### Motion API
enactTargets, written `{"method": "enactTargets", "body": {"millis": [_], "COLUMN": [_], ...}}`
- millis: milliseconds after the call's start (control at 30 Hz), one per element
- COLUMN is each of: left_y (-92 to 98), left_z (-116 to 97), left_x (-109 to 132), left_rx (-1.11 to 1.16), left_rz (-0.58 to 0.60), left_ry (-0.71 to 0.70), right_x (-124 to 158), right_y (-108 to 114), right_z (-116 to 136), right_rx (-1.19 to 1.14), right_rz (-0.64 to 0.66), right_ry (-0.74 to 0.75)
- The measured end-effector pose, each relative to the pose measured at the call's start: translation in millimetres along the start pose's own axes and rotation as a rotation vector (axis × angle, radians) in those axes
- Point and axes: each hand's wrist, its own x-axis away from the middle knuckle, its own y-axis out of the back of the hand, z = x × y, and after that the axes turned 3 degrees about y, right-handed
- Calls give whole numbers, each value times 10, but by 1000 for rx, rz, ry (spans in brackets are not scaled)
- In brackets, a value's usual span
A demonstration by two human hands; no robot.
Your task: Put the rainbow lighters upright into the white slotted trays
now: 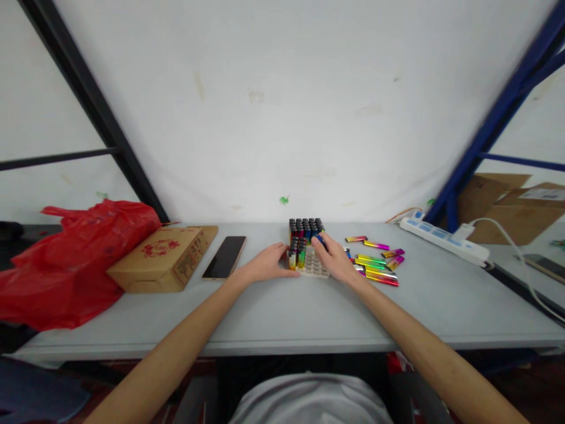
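Observation:
A white plastic tray (316, 268) with rows of slots lies on the table before me. Several shiny lighters (301, 258) stand upright in its left slots, and the slots to their right hold nothing. My left hand (270, 263) grips the tray's left end, thumb along the front edge and fingers towards the back. Over the tray's right part, my right hand (336, 259) pinches a blue lighter (322, 240), mostly hidden by the fingers. Directly behind stands a block of upright lighters with black tops (306, 228). Loose metallic lighters (375, 260) in several colours lie right of my right hand.
Left on the grey table (265, 318) are a dark phone (225, 257), a cardboard box (161, 256) and a red plastic bag (83, 265). A white power strip (445, 238) with a plugged-in cable lies right, near an open carton (514, 206). Behind rises a white wall.

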Motion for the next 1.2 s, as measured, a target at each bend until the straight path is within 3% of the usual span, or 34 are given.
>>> {"method": "enactTargets", "body": {"millis": [233, 533, 733, 1067, 1200], "left_y": [-1, -11, -7, 6, 11], "left_z": [-6, 11, -1, -25, -23], "left_x": [2, 0, 5, 2, 5], "left_rx": [9, 2, 16, 18, 6], "left_rz": [-10, -4, -5, -4, -5], "left_ry": [14, -1, -4, 2, -7], "right_x": [-19, 33, 27, 60, 54], "right_y": [164, 151, 117, 8, 2], "right_z": [87, 109, 63, 72, 49], "right_rx": [240, 117, 113, 391, 444], "right_rz": [170, 305, 311, 275, 337], "right_ry": [267, 161, 163, 269, 248]}}
